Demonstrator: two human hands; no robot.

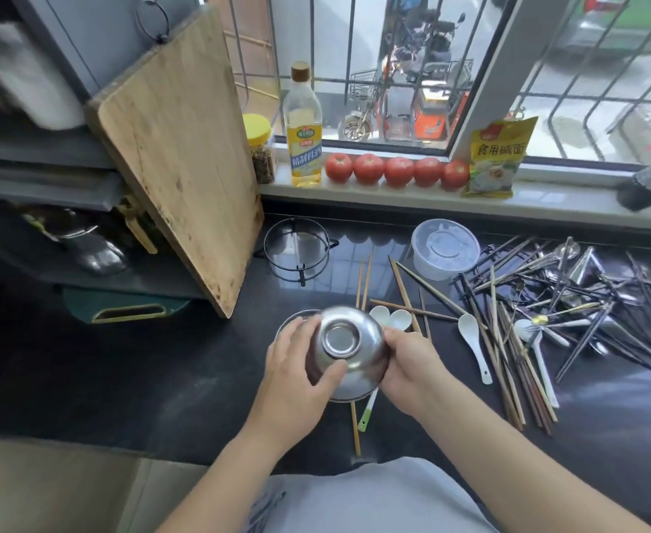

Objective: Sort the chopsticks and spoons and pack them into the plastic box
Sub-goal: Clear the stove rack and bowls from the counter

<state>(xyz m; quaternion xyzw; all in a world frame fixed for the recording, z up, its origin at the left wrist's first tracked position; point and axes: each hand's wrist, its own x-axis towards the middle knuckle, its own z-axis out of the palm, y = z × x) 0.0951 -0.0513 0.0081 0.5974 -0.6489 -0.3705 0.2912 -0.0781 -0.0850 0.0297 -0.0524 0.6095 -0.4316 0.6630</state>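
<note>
A: Where are the chopsticks and spoons?

B: Heaped on the dark glossy table. The chopsticks (508,352) are thin straight sticks, pale wood, brown and black, crossing each other right of centre. White ceramic spoons (474,348) with rounded bowls lie among them, and a tangle of shiny metal cutlery (585,278) sits farther right.

A: And the plastic box?

B: The plastic box (445,248) is a round clear tub standing behind the heap, near the sill, with nothing visible in it.

A: What are the hands doing?

B: Both hold an upturned steel bowl (345,352), smooth and domed, its ring foot facing up. The left hand (297,375) has its fingers curled round the left side with the thumb on the dome. The right hand (408,367) grips the right rim, fingers tucked out of sight behind it. A second metal rim shows just under the bowl.

A: Around that?

B: A black wire pot stand (297,248) sits behind on the table. A worn wooden cutting board (178,148) leans at left. On the sill stand a yellow-lidded jar (258,148), a clear oil bottle (303,128), five red tomatoes (397,171) in a row, and a yellow pouch (497,159).
</note>
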